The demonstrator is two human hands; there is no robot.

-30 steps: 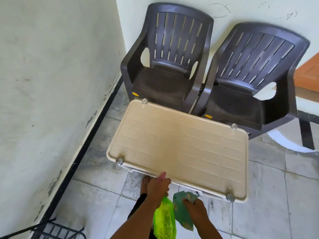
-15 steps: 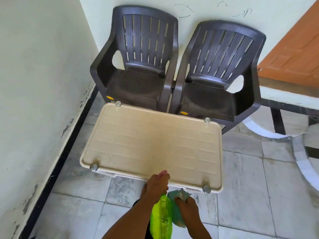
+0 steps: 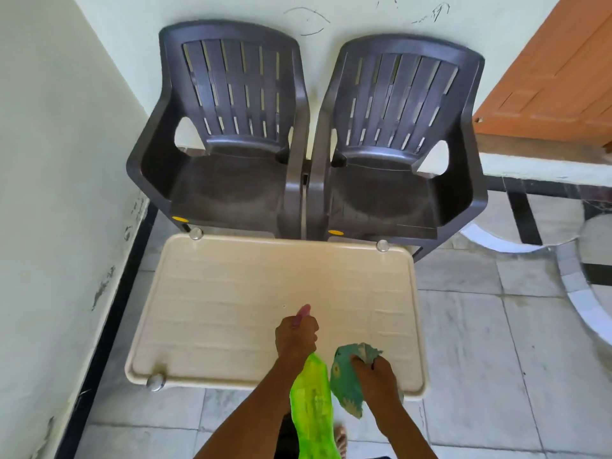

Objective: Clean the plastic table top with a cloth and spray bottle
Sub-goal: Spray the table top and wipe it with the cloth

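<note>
Spray step. Left hand [image 3: 296, 337] grips bright green plastic spray bottle [image 3: 311, 399], pink nozzle [image 3: 304, 313] aimed over beige rectangular plastic worktop [image 3: 248, 309]. Right hand [image 3: 374, 371] clutches bunched teal patterned cloth [image 3: 347, 382] above worktop's near edge. Surface looks dry. Next, likely: squeeze trigger, cover centre, then wipe.

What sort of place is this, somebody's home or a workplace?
Most likely a home's porch or entry corner: two dark plastic armchairs stand before a scribbled painted wall, a low beige plastic table sits on a stone-tiled floor, and an orange wooden door shows at the right.
</note>
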